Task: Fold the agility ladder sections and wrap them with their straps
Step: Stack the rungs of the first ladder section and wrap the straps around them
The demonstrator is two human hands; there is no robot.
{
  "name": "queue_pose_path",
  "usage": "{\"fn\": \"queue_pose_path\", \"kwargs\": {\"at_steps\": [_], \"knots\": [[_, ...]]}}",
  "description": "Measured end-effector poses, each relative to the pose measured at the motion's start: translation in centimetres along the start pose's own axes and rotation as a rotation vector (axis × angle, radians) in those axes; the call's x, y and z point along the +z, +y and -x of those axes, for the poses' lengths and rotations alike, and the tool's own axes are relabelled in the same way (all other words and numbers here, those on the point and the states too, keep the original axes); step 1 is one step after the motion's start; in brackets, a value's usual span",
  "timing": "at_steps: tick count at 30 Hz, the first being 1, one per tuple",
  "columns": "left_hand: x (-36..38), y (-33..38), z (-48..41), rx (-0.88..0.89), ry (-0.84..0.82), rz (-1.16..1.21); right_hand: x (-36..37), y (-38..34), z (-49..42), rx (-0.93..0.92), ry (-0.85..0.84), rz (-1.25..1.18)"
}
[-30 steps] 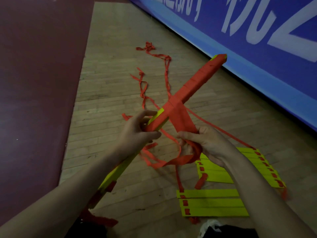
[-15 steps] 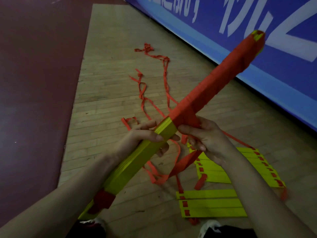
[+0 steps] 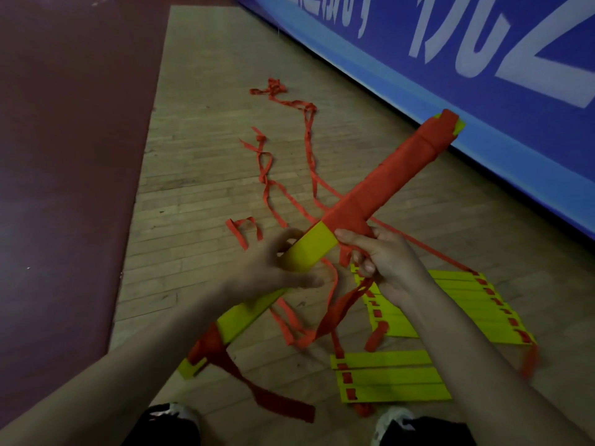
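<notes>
Under you runs a pale wooden plank floor [image 3: 199, 175], bordered on your left by a smooth dark maroon floor surface [image 3: 64, 156]. To your right, a blue banner with large white lettering [image 3: 386, 75] edges the planks.

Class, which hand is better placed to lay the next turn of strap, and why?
Right: the right hand pinches the loose red fabric strap against the yellow folded rung bundle, which the left hand holds steady.
</notes>
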State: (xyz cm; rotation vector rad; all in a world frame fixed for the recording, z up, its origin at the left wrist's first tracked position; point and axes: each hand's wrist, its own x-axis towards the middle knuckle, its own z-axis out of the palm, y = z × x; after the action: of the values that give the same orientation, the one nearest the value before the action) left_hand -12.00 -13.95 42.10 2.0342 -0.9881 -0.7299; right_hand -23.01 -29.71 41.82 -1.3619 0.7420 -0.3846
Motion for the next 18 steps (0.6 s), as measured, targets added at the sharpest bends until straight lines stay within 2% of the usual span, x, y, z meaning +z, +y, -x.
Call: {"fn": "queue_pose_path", "kwargs": {"at_steps": [2, 4, 8, 15, 18], "knots": [[0.8, -1.2, -0.4, 0.078, 0.095, -0.286, 0.0, 0.0, -0.1, -0.003, 0.025, -0.024], [1.6, -2.1, -0.6, 0.161, 0.218, -0.383, 0.1, -0.1, -0.1, -0.027, 0.029, -0.019], [1.7, -2.3, -0.6, 0.259, 0.382, -0.337, 0.0, -0.7, 0.2, -0.056, 0.004, 0.022], [1.5, -2.3, -0.7, 0.249, 0.468, -0.383, 0.0, -1.1, 1.7, 0.082, -0.282, 0.101], [1.2, -2.3, -0.8, 0.221, 0.469, -0.335, -0.2, -1.3, 1.9, 0.104, -0.306, 0.126]]}}
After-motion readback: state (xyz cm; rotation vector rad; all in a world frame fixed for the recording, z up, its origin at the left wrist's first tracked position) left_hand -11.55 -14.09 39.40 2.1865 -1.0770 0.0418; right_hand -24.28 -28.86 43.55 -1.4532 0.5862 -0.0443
